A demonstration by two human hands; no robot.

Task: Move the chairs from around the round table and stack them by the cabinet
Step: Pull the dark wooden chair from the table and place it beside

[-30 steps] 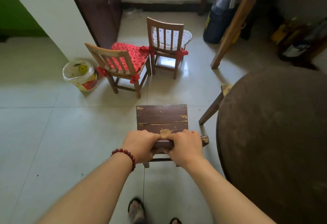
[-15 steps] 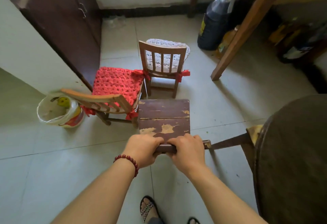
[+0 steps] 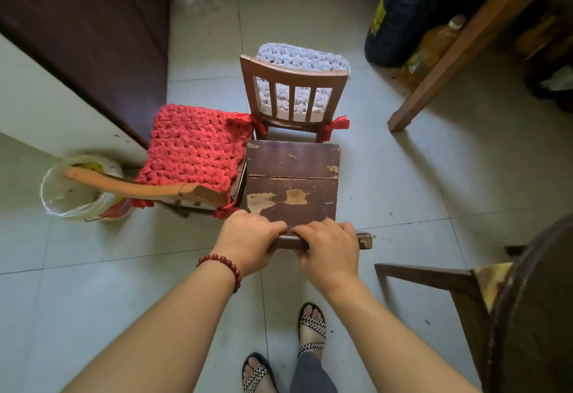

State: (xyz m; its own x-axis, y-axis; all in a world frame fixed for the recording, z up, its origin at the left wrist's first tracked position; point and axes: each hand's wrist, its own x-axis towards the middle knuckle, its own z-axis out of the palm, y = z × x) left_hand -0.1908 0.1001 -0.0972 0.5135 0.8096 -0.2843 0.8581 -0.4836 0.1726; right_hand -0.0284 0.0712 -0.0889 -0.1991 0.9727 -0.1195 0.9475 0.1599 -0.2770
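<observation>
A small dark wooden chair (image 3: 291, 175) with worn, chipped paint is right in front of me. My left hand (image 3: 248, 239) and my right hand (image 3: 330, 245) both grip its top back rail. Its seat touches a chair with a red woven cushion (image 3: 192, 147) on the left and sits just behind a chair with a white woven cushion (image 3: 297, 85). Both cushioned chairs stand beside the dark brown cabinet (image 3: 93, 35) at the upper left. The round table (image 3: 539, 315) fills the lower right corner.
A lined plastic bucket (image 3: 74, 191) stands left of the red-cushion chair. A slanted wooden leg (image 3: 449, 63) crosses the upper right, with a dark sack (image 3: 400, 20) and a bottle (image 3: 434, 45) behind it. My sandalled feet (image 3: 310, 327) are on the tiled floor.
I have walked forward with the dark chair towards the cabinet. It has come up against the two cushioned chairs, and the round table has slid to the lower right edge.
</observation>
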